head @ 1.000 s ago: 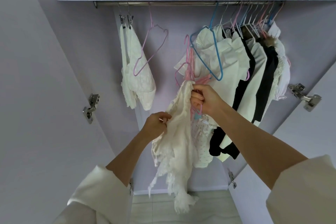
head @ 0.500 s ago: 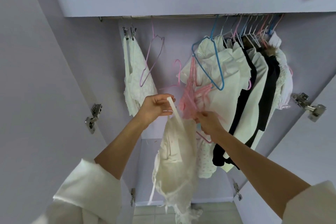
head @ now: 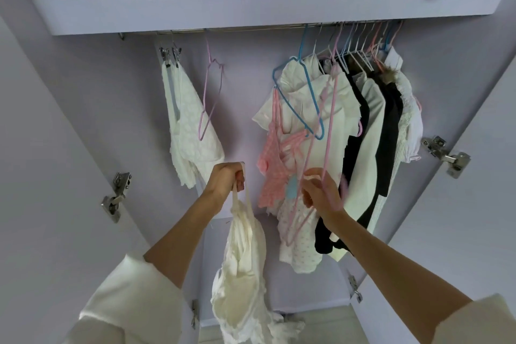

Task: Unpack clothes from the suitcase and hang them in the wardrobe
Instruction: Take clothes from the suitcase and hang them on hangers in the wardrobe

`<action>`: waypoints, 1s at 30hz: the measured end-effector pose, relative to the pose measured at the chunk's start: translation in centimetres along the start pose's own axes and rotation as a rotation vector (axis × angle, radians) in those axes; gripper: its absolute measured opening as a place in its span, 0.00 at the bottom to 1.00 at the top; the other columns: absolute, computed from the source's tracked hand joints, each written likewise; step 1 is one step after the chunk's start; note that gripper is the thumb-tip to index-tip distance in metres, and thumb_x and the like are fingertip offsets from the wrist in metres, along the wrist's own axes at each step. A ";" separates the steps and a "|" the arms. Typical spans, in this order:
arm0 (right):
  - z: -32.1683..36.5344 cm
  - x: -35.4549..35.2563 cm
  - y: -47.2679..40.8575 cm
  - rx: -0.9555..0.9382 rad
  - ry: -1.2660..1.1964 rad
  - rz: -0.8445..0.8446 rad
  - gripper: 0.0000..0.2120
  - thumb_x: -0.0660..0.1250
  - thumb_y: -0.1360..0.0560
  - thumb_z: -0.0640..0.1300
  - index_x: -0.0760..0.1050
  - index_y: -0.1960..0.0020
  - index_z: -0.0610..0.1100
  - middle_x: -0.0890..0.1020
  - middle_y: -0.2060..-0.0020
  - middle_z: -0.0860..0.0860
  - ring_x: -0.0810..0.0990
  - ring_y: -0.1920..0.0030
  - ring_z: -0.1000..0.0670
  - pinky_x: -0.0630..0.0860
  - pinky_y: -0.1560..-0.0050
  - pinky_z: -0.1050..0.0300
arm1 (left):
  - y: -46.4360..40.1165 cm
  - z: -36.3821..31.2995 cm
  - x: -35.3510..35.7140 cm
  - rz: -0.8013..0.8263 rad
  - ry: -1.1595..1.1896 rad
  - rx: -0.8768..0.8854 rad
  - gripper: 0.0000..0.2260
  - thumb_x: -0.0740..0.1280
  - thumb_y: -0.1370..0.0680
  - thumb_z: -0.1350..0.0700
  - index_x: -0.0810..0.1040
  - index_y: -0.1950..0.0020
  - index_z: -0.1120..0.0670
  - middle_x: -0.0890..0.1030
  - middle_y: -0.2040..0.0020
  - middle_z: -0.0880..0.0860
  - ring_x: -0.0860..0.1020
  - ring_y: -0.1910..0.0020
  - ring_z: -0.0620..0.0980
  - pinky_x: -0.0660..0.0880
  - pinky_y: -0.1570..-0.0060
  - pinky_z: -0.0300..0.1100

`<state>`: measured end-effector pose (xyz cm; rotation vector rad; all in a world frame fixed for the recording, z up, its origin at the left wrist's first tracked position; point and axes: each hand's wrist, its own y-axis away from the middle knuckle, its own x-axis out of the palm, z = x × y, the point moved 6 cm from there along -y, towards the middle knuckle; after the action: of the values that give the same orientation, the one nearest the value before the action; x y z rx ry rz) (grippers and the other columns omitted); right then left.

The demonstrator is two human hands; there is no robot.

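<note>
Now | left hand (head: pixel 226 180) grips cream garment (head: pixel 243 274); long axis vertical

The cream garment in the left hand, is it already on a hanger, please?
No, the left hand grips the cream garment by its straps, and it hangs free with no hanger in it.

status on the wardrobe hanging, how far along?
Done: white and black garments already hang on the rail. In hand: the left hand grips a cream garment by its strap, off any hanger; the right hand holds a pink hanger. Left: getting that garment onto the hanger and rail. The suitcase is out of view.
</note>
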<state>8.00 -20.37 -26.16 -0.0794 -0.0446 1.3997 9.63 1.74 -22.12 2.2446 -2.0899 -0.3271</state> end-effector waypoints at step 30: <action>-1.2 -1.5 1.2 0.161 -0.047 -0.124 0.21 0.61 0.22 0.38 0.68 0.74 0.40 0.66 0.86 0.55 0.61 0.84 0.59 0.61 0.80 0.70 | -0.9 -2.4 -3.6 -0.113 0.126 0.322 0.09 0.56 0.18 0.58 0.72 0.57 0.53 0.79 0.55 0.49 0.79 0.60 0.47 0.76 0.60 0.36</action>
<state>6.67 -21.71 -27.45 0.0892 0.0235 1.2768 10.77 5.12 -19.49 2.4856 -2.0814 0.1560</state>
